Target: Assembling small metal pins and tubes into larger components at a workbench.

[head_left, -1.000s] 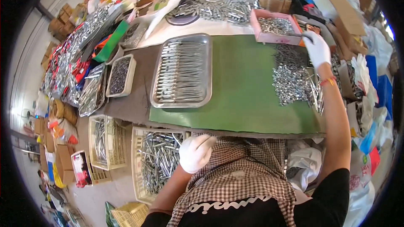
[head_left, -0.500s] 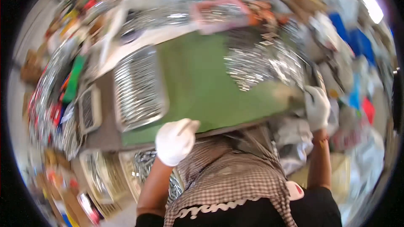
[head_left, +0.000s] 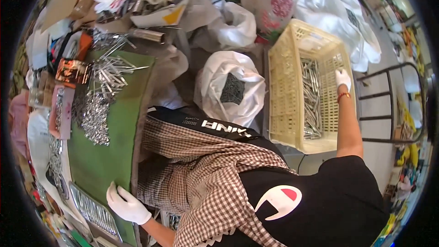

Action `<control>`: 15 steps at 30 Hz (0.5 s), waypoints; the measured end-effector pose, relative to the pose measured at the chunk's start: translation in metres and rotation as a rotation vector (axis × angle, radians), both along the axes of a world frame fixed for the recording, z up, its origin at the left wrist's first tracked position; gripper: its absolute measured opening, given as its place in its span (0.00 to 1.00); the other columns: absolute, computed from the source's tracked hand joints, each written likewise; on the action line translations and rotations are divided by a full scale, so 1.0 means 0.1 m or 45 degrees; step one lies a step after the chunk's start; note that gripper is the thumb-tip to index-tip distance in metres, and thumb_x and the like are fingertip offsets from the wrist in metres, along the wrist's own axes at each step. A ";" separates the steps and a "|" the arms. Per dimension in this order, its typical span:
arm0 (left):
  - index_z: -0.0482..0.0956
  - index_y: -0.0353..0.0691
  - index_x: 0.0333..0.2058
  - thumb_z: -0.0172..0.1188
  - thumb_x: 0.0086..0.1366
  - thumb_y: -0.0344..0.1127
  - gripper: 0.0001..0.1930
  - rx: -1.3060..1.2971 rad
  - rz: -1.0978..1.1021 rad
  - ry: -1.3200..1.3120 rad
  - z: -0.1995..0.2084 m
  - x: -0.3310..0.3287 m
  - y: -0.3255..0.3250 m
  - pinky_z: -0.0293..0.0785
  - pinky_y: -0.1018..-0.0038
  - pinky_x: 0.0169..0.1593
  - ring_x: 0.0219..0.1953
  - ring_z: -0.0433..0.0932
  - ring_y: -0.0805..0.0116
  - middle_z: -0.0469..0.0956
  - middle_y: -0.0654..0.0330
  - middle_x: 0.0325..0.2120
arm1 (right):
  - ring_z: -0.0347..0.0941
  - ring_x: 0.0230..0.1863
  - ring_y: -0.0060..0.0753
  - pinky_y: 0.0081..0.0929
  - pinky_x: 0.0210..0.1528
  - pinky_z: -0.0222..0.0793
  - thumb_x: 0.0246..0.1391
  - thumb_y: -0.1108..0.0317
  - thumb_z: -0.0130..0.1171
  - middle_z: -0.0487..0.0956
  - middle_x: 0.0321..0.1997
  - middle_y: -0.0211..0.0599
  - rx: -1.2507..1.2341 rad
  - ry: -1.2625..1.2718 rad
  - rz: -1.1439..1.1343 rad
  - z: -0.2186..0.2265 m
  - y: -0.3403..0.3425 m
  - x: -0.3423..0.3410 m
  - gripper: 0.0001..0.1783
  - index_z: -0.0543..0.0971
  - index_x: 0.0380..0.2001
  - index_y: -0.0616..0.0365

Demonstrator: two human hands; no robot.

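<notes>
My left hand (head_left: 128, 205), in a white glove, lies at the near edge of a green mat (head_left: 120, 121) with its fingers stretched and apart, holding nothing. Beside it is a metal tray (head_left: 97, 211) with a row of shiny metal pieces. My right arm reaches out to the right, and the gloved right hand (head_left: 343, 80) is at the right-hand rim of a pale yellow plastic crate (head_left: 284, 71). Its fingers look curled over that rim. Long thin metal pieces (head_left: 311, 100) lie in a heap along the crate's bottom.
A white sack (head_left: 212, 82) of small dark metal pieces stands left of the crate. Loose metal parts (head_left: 97, 114) are spread on the mat by a pink box (head_left: 64, 110). Filled plastic bags (head_left: 270, 2) stand behind. A dark metal rack (head_left: 391, 105) is right of the crate.
The view has swung to the right, bringing the crate and sack into sight. My right hand has left the worktable's right end for the crate's rim. The left stays by the mat edge.
</notes>
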State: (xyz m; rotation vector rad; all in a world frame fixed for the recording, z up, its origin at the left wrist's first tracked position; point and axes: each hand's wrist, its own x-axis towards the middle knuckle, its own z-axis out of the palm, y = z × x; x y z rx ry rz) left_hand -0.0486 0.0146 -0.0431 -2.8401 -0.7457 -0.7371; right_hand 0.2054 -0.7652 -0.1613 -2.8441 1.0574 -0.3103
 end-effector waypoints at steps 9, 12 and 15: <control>0.77 0.31 0.46 0.49 0.70 0.36 0.15 -0.079 -0.061 0.021 -0.30 -0.09 0.36 0.69 0.61 0.54 0.48 0.75 0.49 0.77 0.47 0.44 | 0.71 0.60 0.49 0.41 0.57 0.66 0.54 0.42 0.50 0.76 0.57 0.50 0.791 0.755 -0.422 -1.86 -0.65 -1.42 0.33 0.78 0.50 0.59; 0.77 0.31 0.46 0.49 0.70 0.36 0.15 -0.022 -0.063 0.037 -0.23 -0.12 0.40 0.69 0.62 0.55 0.48 0.74 0.50 0.77 0.47 0.44 | 0.74 0.49 0.48 0.41 0.51 0.66 0.60 0.46 0.47 0.78 0.53 0.42 0.726 1.170 -0.240 -2.00 -0.20 -1.52 0.30 0.76 0.53 0.59; 0.78 0.31 0.45 0.50 0.69 0.33 0.13 -0.006 -0.079 0.037 -0.18 -0.11 0.39 0.69 0.61 0.55 0.47 0.75 0.50 0.77 0.48 0.44 | 0.72 0.53 0.51 0.40 0.54 0.67 0.54 0.50 0.54 0.74 0.58 0.42 0.513 1.147 0.091 -1.79 0.31 -1.40 0.30 0.74 0.56 0.56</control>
